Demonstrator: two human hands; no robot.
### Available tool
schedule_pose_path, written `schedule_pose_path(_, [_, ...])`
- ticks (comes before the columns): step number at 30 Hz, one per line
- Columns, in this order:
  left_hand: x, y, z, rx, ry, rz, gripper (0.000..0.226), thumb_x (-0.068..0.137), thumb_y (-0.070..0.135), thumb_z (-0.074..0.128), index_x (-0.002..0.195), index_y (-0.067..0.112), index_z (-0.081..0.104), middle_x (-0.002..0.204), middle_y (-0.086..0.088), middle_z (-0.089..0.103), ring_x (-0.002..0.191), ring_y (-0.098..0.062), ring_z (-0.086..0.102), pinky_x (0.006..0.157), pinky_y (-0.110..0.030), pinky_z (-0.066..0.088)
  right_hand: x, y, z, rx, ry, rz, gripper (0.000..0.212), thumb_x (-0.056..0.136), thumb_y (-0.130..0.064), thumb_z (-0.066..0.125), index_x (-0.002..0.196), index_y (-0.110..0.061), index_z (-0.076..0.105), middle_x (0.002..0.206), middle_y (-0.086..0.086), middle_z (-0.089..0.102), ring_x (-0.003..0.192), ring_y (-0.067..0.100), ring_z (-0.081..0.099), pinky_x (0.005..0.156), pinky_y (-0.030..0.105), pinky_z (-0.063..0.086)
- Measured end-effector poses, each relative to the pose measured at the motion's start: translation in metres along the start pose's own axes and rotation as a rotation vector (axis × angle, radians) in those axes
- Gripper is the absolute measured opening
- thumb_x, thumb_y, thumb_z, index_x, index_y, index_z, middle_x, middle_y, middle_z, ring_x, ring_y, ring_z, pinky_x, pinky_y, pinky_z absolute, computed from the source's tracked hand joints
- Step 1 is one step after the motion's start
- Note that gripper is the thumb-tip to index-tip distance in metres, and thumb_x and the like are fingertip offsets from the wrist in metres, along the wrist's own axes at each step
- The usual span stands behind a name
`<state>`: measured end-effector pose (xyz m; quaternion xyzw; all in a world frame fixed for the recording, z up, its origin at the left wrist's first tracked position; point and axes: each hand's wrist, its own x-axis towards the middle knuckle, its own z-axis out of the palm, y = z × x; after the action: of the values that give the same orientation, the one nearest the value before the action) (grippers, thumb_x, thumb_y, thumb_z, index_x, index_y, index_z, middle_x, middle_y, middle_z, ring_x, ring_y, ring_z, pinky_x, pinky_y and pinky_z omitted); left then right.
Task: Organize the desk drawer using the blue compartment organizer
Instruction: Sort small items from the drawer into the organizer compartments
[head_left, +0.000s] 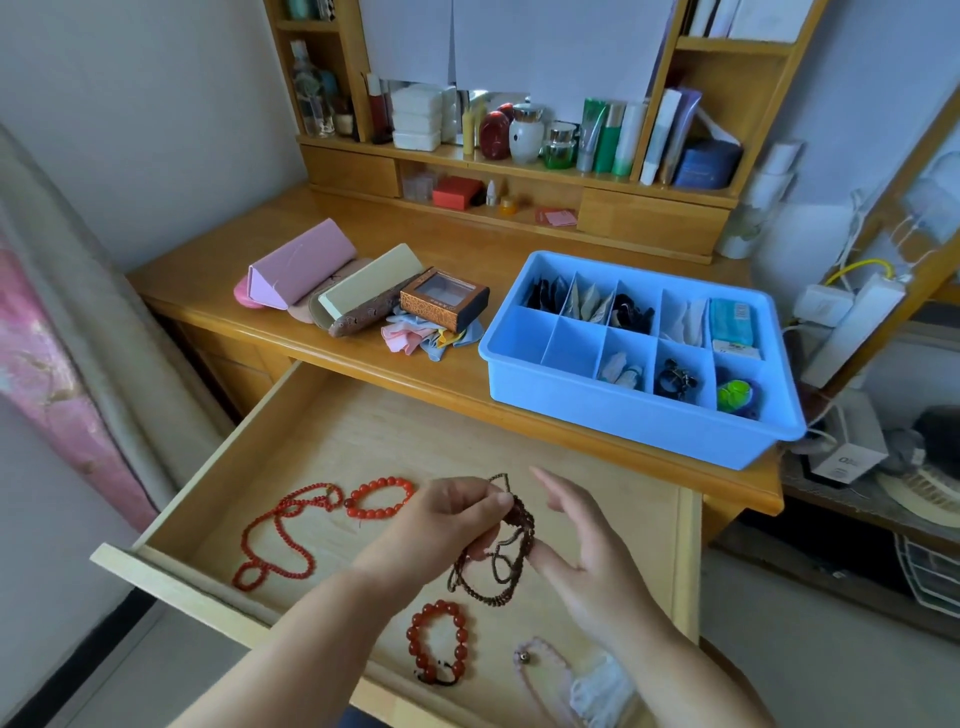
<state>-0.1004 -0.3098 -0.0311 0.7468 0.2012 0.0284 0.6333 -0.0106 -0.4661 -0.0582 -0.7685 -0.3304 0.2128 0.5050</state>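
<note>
Left hand (457, 512) is pinching a dark brown beaded strand (501, 551) over the open wooden drawer (218, 467); right hand (587, 540) is hovering open-fingered. Blue compartment organizer (623, 410) is sitting on the desk (218, 260), mostly filled; four bead pieces are remaining in the drawer.

A dark brown beaded string (498, 556) is pinched by the left hand (447, 525) above the open drawer (218, 483), its loops hanging down. The right hand (587, 545) is held just beside it with fingers (550, 483) relaxed, one finger touching the loops. In the drawer are seen a long red bead necklace (275, 535), a red bead bracelet (379, 498), a darker red bracelet (441, 642) and a pale pink strand (540, 670). The blue compartment organizer (613, 415) is set on the worktop (208, 270), several compartments filled.
</note>
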Motion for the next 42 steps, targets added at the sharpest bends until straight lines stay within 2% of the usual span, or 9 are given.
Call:
schedule_pose_path(3, [0.0, 0.015, 0.004, -0.113, -0.028, 0.029, 0.03, 0.09, 0.038, 0.059, 0.066, 0.019, 0.06, 0.059, 0.002, 0.053, 0.054, -0.012, 0.048, 0.06, -0.021, 0.042, 0.004, -0.018, -0.008, 0.079, -0.012, 0.016, 0.025, 0.09, -0.014, 0.061, 0.087, -0.037, 0.069, 0.086, -0.015, 0.071, 0.084, -0.004, 0.063, 0.078, 0.013, 0.045])
schedule_pose_path(6, [0.001, 0.015, 0.004, -0.239, -0.061, -0.002, 0.006, 0.081, 0.022, 0.071, 0.082, 0.017, 0.069, 0.064, 0.002, 0.057, 0.054, -0.012, 0.048, 0.059, -0.024, 0.043, -0.001, -0.021, -0.016, 0.274, 0.08, 0.077, 0.026, 0.094, -0.013, 0.054, 0.084, -0.03, 0.07, 0.074, -0.003, 0.072, 0.071, 0.008, 0.066, 0.064, 0.013, 0.048])
schedule_pose_path(9, [0.001, 0.005, 0.0, 0.054, 0.031, -0.039, 0.015, 0.083, 0.01, 0.07, 0.087, 0.024, 0.071, 0.067, 0.006, 0.064, 0.055, -0.01, 0.054, 0.054, -0.018, 0.044, -0.007, -0.014, -0.024, 0.408, 0.159, 0.099, 0.024, 0.096, -0.011, 0.052, 0.087, -0.023, 0.071, 0.069, -0.003, 0.069, 0.063, 0.009, 0.063, 0.06, 0.015, 0.049])
schedule_pose_path(14, [-0.004, -0.011, -0.011, 0.283, 0.148, -0.118, 0.02, 0.08, 0.042, 0.071, 0.063, 0.032, 0.067, 0.05, 0.01, 0.048, 0.047, -0.005, 0.043, 0.049, -0.018, 0.037, -0.012, 0.0, -0.038, 0.431, 0.295, 0.166, 0.03, 0.096, -0.017, 0.051, 0.083, -0.033, 0.074, 0.059, -0.005, 0.058, 0.052, 0.003, 0.047, 0.045, 0.016, 0.036])
schedule_pose_path(21, [-0.011, -0.02, -0.034, 0.349, 0.12, -0.158, 0.011, 0.082, 0.032, 0.071, 0.072, 0.03, 0.072, 0.05, 0.01, 0.052, 0.044, -0.003, 0.04, 0.045, -0.018, 0.035, -0.01, 0.021, -0.058, 0.416, 0.345, 0.359, 0.047, 0.101, -0.04, 0.035, 0.083, -0.021, 0.074, 0.092, -0.002, 0.072, 0.094, 0.013, 0.063, 0.089, 0.035, 0.044])
schedule_pose_path(24, [-0.014, -0.014, -0.042, 0.124, 0.266, -0.157, 0.034, 0.088, 0.035, 0.063, 0.06, 0.018, 0.066, 0.045, 0.006, 0.045, 0.044, -0.013, 0.039, 0.047, -0.021, 0.039, -0.007, 0.023, -0.064, 0.596, 0.399, 0.413, 0.026, 0.099, -0.019, 0.045, 0.085, -0.01, 0.066, 0.072, 0.004, 0.066, 0.076, 0.021, 0.063, 0.075, 0.033, 0.049])
schedule_pose_path(29, [-0.016, 0.013, -0.041, -0.664, 0.256, -0.062, 0.028, 0.094, 0.02, 0.051, 0.074, 0.008, 0.065, 0.055, -0.001, 0.035, 0.043, -0.012, 0.036, 0.047, -0.025, 0.044, -0.009, 0.016, -0.064, 0.721, 0.278, 0.473, 0.025, 0.098, -0.014, 0.045, 0.083, -0.004, 0.062, 0.044, -0.002, 0.037, 0.038, 0.012, 0.038, 0.059, 0.035, 0.043])
schedule_pose_path(35, [-0.015, 0.065, -0.034, -0.542, -0.081, 0.057, 0.03, 0.095, 0.011, 0.043, 0.116, 0.01, 0.065, 0.063, -0.001, 0.043, 0.046, -0.009, 0.03, 0.042, -0.02, 0.033, -0.015, 0.015, -0.044, 0.48, -0.021, 0.619, 0.01, 0.092, -0.01, 0.058, 0.096, -0.004, 0.064, 0.052, -0.002, 0.048, 0.037, 0.009, 0.032, 0.043, 0.024, 0.039])
schedule_pose_path(42, [-0.01, 0.121, -0.031, -0.143, -0.213, 0.137, 0.03, 0.099, 0.013, 0.043, 0.106, 0.019, 0.071, 0.062, 0.001, 0.047, 0.045, -0.009, 0.031, 0.042, -0.017, 0.032, -0.018, 0.002, -0.019, 0.481, -0.282, 0.572, 0.003, 0.091, -0.012, 0.059, 0.09, -0.01, 0.059, 0.069, 0.007, 0.066, 0.061, 0.018, 0.063, 0.062, 0.03, 0.051])
